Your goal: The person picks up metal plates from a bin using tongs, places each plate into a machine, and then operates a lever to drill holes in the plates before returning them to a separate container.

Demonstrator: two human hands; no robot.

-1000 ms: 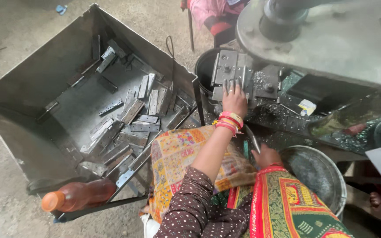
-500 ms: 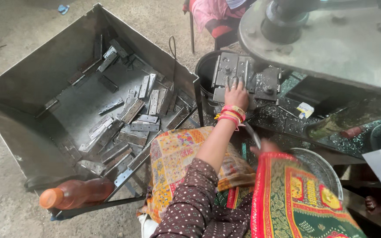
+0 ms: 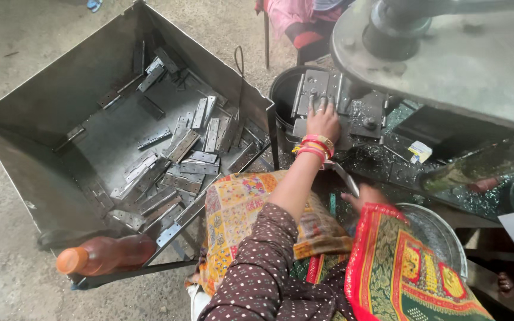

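Left hand (image 3: 323,122) lies flat, fingers spread apart, on a grey metal plate (image 3: 319,89) resting on the press bed at 12 o'clock from the body; it presses on the plate and is not clamped round it. Bangles (image 3: 315,145) sit on that wrist. Right hand (image 3: 365,195) is at 3 o'clock, low, mostly hidden by a red and green cloth (image 3: 406,267); cannot tell if its fingers are apart or together.

Large metal bin (image 3: 43,113) at 9 to 10 o'clock holds loose hinge strips (image 3: 179,160). Orange bottle (image 3: 105,254) lies at its near rim, 7 o'clock. Steel bowl (image 3: 441,235) at 4 o'clock.

Risks, judged:
- Fingers sit on the plate just beside the heavy press head (image 3: 447,53); a stroke now could crush them.
- Metal shavings around the bed could cut bare skin.
- Loose cloth or bangles could snag on plate edges.
- The bottle could roll off the rim.
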